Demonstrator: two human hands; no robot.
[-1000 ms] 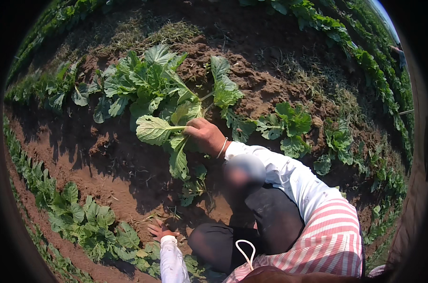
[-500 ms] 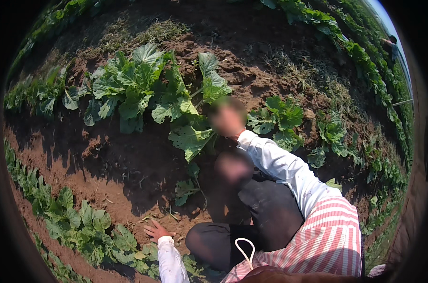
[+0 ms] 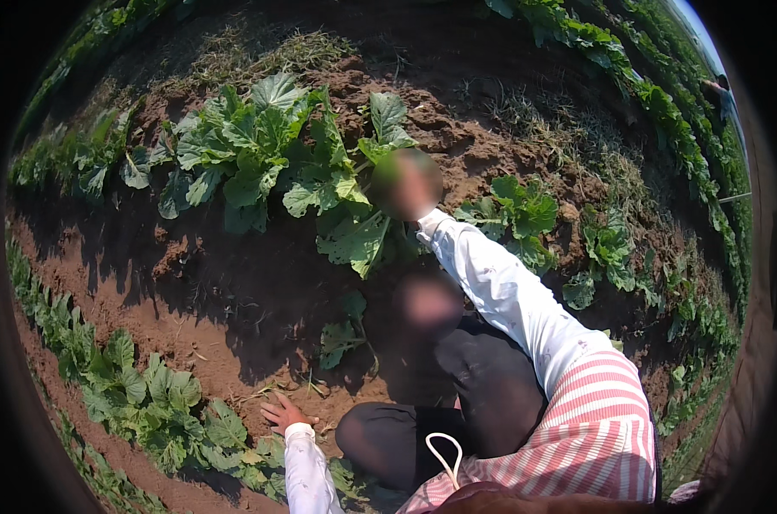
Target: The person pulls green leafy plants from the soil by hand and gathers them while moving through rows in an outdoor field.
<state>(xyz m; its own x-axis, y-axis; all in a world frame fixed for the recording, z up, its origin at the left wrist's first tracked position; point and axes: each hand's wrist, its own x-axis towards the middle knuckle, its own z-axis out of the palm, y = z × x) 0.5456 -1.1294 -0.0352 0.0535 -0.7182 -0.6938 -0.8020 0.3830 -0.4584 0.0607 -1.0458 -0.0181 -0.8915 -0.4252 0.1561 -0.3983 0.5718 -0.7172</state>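
Close in, by the dark bent knee, the left hand rests on the soil with its fingers spread — a prop, it seems, steadying the body while the other arm reaches out. Farther up, the right hand is at the right edge of the big leafy plant, a spot within reach of its stems — blur hides whether it's pinching anything; beyond lies dry grass.

The left hand lies splayed just beside the left knee. The right hand, blurred, reaches well beyond it.
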